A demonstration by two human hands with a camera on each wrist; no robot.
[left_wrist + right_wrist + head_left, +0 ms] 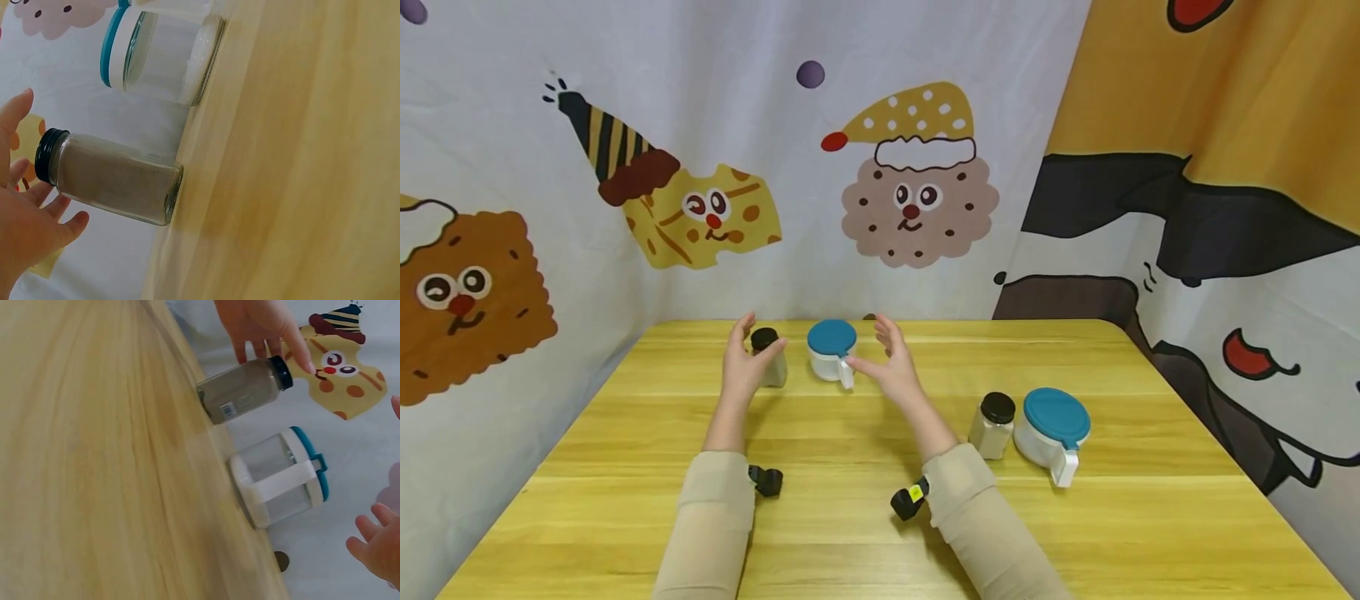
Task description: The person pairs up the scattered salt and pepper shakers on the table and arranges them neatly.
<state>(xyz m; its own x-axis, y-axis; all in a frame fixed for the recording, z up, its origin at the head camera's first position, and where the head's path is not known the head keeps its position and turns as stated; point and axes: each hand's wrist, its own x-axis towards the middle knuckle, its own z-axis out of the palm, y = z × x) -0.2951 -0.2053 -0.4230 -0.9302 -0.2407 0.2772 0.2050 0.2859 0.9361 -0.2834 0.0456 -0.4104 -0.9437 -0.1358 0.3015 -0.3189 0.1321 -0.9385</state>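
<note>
My left hand (747, 362) is at the far left of the table with its fingers spread around the top of a spice jar (112, 178), a square glass jar with a black lid and greyish-brown powder. Whether the fingers touch it I cannot tell. The jar stands upright on the table. To its right stands a clear seasoning pot (831, 340) with a blue lid and white handle. My right hand (895, 362) hovers just right of this pot, fingers apart, holding nothing. In the right wrist view, a gap shows between the right hand (381, 547) and the pot (281, 481).
Nearer on the right stand a second black-lidded jar (992, 427) with pale contents and a second blue-lidded pot (1055, 421), side by side. The wooden table (835, 533) ends at a cartoon-printed curtain (820, 225) behind.
</note>
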